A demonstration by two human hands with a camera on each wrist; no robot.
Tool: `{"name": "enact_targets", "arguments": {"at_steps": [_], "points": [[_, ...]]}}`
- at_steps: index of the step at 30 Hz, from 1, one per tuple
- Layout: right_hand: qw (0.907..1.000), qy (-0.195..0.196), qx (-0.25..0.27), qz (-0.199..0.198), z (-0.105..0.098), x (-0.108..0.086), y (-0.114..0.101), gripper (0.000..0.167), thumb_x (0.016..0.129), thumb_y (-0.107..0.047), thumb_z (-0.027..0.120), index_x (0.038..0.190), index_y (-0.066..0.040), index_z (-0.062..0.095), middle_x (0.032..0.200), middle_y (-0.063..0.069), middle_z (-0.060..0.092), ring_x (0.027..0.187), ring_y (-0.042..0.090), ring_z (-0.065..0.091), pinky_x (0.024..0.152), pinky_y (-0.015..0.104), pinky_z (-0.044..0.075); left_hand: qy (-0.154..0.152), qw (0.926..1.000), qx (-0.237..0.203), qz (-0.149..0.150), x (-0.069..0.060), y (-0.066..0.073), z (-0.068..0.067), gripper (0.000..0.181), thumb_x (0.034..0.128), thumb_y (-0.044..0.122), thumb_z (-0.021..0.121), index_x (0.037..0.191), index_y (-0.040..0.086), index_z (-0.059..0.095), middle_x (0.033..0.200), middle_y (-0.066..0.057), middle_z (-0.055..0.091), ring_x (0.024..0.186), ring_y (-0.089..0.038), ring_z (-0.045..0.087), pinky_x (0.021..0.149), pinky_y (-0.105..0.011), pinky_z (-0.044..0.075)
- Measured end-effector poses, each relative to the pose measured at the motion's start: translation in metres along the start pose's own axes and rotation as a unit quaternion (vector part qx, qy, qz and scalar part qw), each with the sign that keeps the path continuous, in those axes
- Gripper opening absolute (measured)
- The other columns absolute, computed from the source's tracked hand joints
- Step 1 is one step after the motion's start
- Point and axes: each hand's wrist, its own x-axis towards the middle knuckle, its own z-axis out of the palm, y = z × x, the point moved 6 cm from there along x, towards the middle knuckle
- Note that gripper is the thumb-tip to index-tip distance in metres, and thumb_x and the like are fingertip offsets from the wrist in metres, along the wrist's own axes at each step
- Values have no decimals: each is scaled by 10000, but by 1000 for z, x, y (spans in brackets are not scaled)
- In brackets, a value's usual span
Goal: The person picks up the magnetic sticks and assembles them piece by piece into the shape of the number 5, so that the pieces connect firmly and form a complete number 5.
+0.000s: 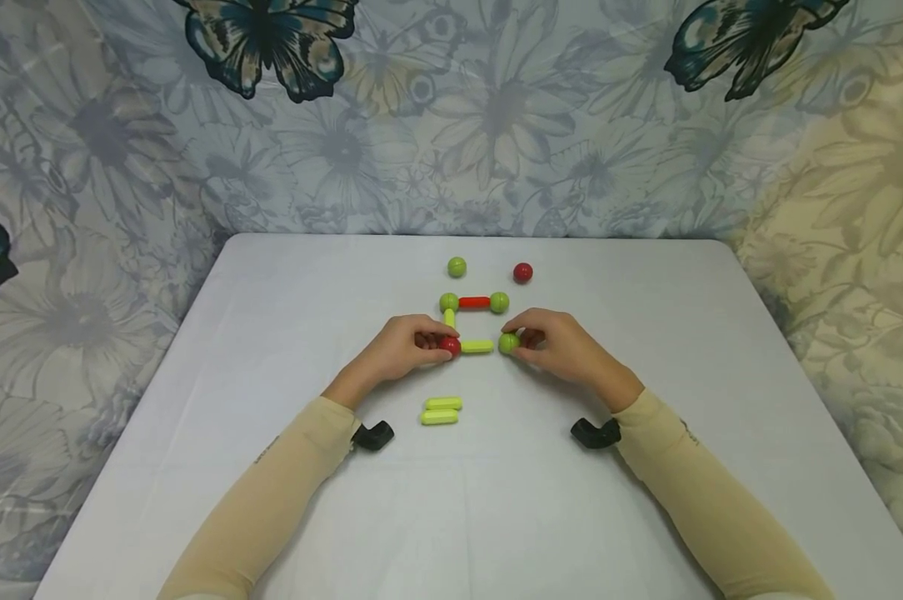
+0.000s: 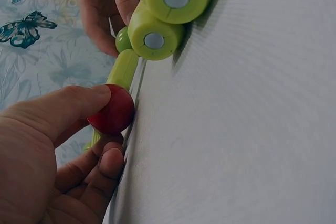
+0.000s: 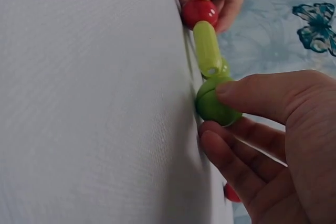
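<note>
My left hand (image 1: 406, 344) pinches a red ball (image 2: 116, 111) between thumb and fingers. From that ball a yellow-green rod (image 1: 476, 347) points right, and a second yellow-green rod (image 1: 449, 317) runs back to a green ball (image 1: 448, 302). A red rod (image 1: 474, 303) links this one to another green ball (image 1: 500, 302), making an angular shape lying on the table. Thumb and fingers of my right hand (image 1: 560, 346) grip a separate green ball (image 3: 214, 103). In the head view a narrow gap parts it from the free end of the right-pointing rod.
Two loose yellow-green rods (image 1: 441, 410) lie side by side nearer the front of the white table (image 1: 309, 517). Behind the assembled pieces sit a loose green ball (image 1: 456, 267) and a loose red ball (image 1: 522, 272). A patterned cloth (image 1: 496, 125) hangs beyond the far edge.
</note>
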Motion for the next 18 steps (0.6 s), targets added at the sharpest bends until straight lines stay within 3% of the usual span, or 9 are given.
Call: {"name": "enact_targets", "arguments": {"at_steps": [18], "points": [[10000, -47, -16, -70, 4, 0, -8, 359, 932, -47, 861, 1277, -92, 774, 1142, 3, 743, 942, 172, 681, 871, 404, 593, -7, 10000, 86, 49, 1, -1, 1, 319, 970, 174, 860, 1286, 181, 815, 1040, 29, 715, 909, -177, 641, 826, -343, 544]]}}
